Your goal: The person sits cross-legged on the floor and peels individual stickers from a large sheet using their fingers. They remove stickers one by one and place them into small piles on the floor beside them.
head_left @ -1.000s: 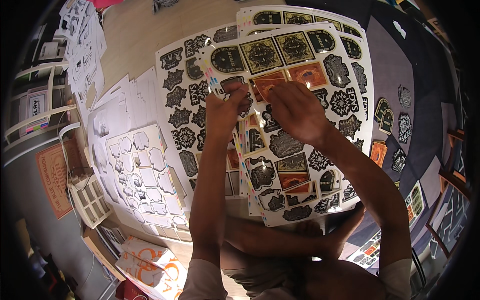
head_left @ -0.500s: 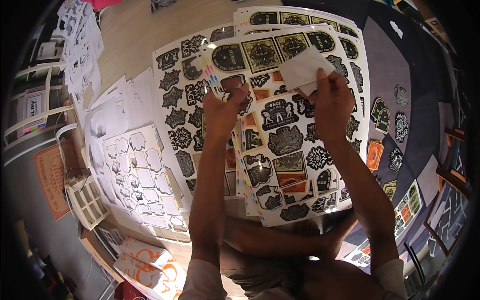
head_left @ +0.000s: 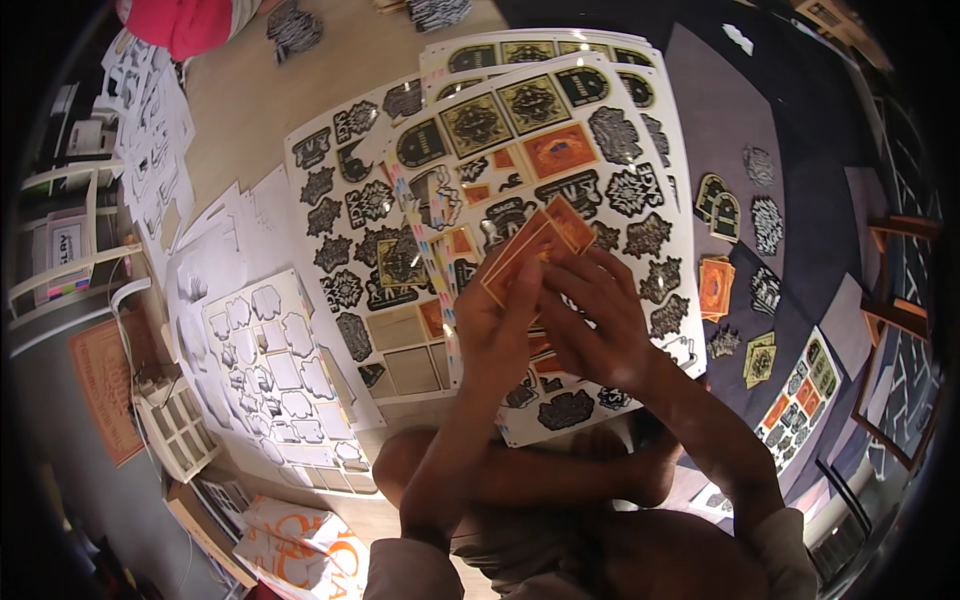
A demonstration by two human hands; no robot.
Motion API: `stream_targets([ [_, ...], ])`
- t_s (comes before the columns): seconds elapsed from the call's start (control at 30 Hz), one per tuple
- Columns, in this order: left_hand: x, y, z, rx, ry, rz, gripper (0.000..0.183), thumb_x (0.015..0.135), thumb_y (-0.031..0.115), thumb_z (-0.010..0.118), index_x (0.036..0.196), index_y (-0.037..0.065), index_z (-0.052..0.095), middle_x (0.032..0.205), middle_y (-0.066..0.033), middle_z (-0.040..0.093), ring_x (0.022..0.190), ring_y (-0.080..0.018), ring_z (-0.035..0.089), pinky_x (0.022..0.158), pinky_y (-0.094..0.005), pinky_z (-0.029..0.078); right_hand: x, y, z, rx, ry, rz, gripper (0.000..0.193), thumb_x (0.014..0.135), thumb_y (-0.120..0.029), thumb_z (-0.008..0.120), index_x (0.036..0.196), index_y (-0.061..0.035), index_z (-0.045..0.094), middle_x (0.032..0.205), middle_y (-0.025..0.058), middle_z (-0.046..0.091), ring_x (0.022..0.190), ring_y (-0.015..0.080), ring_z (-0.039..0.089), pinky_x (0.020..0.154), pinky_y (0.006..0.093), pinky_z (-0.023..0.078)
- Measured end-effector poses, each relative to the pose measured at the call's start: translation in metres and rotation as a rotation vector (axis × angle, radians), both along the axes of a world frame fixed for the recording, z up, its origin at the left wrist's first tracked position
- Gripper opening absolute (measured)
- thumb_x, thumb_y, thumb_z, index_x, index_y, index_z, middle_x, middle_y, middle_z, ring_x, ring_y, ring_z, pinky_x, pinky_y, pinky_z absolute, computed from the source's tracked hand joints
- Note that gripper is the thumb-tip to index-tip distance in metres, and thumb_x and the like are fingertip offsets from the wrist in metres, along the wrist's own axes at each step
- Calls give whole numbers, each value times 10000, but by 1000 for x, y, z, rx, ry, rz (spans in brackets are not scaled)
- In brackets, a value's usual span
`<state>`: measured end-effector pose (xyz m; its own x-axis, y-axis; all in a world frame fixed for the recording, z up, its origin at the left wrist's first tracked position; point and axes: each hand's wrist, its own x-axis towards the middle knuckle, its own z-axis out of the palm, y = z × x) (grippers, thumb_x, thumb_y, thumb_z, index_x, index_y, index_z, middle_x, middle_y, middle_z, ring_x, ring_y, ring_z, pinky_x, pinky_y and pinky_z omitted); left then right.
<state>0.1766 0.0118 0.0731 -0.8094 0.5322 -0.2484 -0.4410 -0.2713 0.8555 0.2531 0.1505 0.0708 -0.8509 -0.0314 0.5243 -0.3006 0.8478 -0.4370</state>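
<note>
Both hands meet over the lower middle of a large printed sticker sheet (head_left: 612,85). Between them are a few orange rectangular stickers (head_left: 518,262), fanned slightly apart with printed faces up. My left hand (head_left: 495,335) is closed on them, its thumb lying along the near edge. My right hand (head_left: 602,318) pinches the same stickers from the right, some fingertips hidden behind the left hand. An orange rectangle (head_left: 560,150) and black-and-gold squares (head_left: 478,124) show on the sheet beyond the hands. Bare gaps show at the left edge of the sheet.
More printed sheets lie underneath and left (head_left: 298,150). Die-cut white waste sheets (head_left: 225,235) cover the left side. To the right, sorted piles include orange rectangles (head_left: 714,288), arch-shaped stickers (head_left: 722,218) and black-and-white ones (head_left: 767,225). A wooden rack (head_left: 180,425) stands at left.
My hands have come together from apart. The pale-backed piece that my right hand held up has given way to orange stickers, printed faces up. My left hand has left the sheet's left edge.
</note>
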Motion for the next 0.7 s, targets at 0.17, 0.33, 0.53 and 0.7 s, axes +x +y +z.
stream_targets([
  [0.17,9,-4,-7,-148,118,-36,357,1041,141,599,1348,-31,542,1236,-124,678,1110,-137,645,920,-271,546,20,18,18,-330,-99,-189,505,849,-97,727,1317,19,576,1296,212,583,1178,392,585,984,500,472],
  [0.33,30,-1,-17,-85,-21,-150,387,1019,100,602,1367,11,458,1220,-95,616,1113,-153,632,892,-263,551,41,31,18,-729,-771,-43,479,987,-135,663,1420,-32,485,1150,126,647,946,225,655,807,346,525],
  [0.53,30,-3,-38,-102,108,-134,500,963,141,632,1401,10,428,1165,-115,632,886,-130,615,769,-256,560,102,66,2,-1383,-410,-336,200,987,-72,628,1153,35,599,949,77,699,862,140,675,778,294,556],
  [0.7,14,-19,-41,-240,191,-33,486,967,181,649,1372,-22,474,1061,-122,668,873,-143,622,713,-281,559,155,112,-20,-1480,-422,-793,200,967,-105,671,1102,34,618,930,78,696,838,136,677,789,294,557],
])
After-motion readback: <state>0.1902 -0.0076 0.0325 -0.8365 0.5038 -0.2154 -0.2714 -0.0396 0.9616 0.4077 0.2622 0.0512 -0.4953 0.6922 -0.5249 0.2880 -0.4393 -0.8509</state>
